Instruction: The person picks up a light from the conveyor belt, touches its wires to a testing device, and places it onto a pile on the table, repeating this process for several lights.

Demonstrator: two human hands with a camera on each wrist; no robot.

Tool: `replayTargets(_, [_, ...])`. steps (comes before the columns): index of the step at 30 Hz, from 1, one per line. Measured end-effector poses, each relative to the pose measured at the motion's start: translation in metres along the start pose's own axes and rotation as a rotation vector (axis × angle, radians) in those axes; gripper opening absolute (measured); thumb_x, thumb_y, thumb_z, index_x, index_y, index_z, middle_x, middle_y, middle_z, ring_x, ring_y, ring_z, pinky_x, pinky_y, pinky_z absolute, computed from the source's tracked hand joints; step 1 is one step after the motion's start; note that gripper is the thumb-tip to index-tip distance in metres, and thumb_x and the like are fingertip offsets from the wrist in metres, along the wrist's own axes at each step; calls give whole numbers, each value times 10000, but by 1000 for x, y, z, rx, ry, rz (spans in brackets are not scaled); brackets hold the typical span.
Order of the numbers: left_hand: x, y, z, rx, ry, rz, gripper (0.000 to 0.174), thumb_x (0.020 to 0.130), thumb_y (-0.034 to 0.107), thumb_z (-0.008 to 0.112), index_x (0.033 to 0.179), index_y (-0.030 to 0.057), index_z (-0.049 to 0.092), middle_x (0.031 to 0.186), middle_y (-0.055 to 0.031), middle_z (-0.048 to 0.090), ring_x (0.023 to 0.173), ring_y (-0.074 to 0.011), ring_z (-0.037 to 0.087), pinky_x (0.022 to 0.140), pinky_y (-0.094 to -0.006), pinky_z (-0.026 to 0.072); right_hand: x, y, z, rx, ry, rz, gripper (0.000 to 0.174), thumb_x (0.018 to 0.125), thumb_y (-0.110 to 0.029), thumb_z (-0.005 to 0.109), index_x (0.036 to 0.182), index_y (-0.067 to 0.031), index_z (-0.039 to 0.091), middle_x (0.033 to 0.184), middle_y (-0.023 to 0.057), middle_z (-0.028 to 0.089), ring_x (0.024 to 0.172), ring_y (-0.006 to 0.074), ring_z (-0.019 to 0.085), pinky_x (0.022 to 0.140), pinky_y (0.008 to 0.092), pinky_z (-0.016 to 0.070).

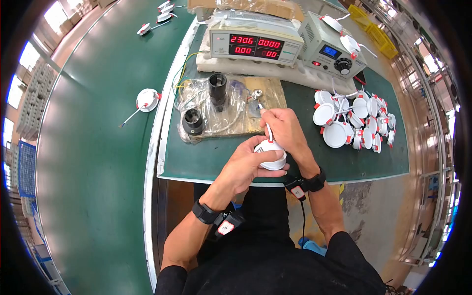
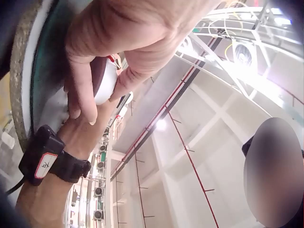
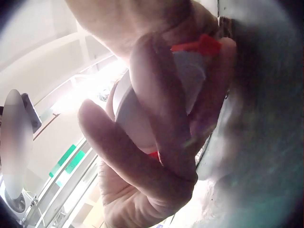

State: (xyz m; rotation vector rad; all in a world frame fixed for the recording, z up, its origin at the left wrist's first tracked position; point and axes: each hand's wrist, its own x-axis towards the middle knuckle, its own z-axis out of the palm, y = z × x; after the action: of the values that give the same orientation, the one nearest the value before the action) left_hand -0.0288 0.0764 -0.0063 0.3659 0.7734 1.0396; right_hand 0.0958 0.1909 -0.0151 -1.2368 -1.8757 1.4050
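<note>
The left hand (image 1: 242, 166) grips a round white lamp (image 1: 273, 158) near the front edge of the bench, thumb across its top and fingers beneath. From the lamp a white cable runs up to the right hand (image 1: 285, 129), which pinches it near its end, beside a small round metal contact (image 1: 257, 93) on the wooden board (image 1: 275, 93). In the left wrist view the left hand (image 2: 128, 38) curls round the white lamp (image 2: 107, 83). The right wrist view has curled fingers (image 3: 161, 104) in front of the white lamp (image 3: 137, 118); whose they are is hard to tell.
Two black cylinders (image 1: 217, 89) stand on the plastic-covered board. Behind are a meter (image 1: 255, 46) with red digits and a grey box (image 1: 330, 49) with a dial. Many white lamps (image 1: 335, 134) lie piled at the right. Another lamp (image 1: 147, 100) lies on the green surface at the left.
</note>
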Motion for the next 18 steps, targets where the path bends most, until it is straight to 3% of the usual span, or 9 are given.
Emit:
replayTargets(14, [4,6,-12,5,-117,-31,456,933,19,665,1341,-36,468,1201,-199,656,1042,-384,712,800,-371,670,2,1,4,-10,80,-4,366,924,-252,583,733,45,683,538,122,596,514,193,598,537,358,463])
replayTargets(18, [1,12,-9,4,-134,-48,461,921,37,692,1331,-16,486,1203,-175,662,1061,-352,709,864,-396,645,3,-1,3,-44,92,-24,357,908,-239,582,718,47,678,533,130,593,507,200,601,540,360,469])
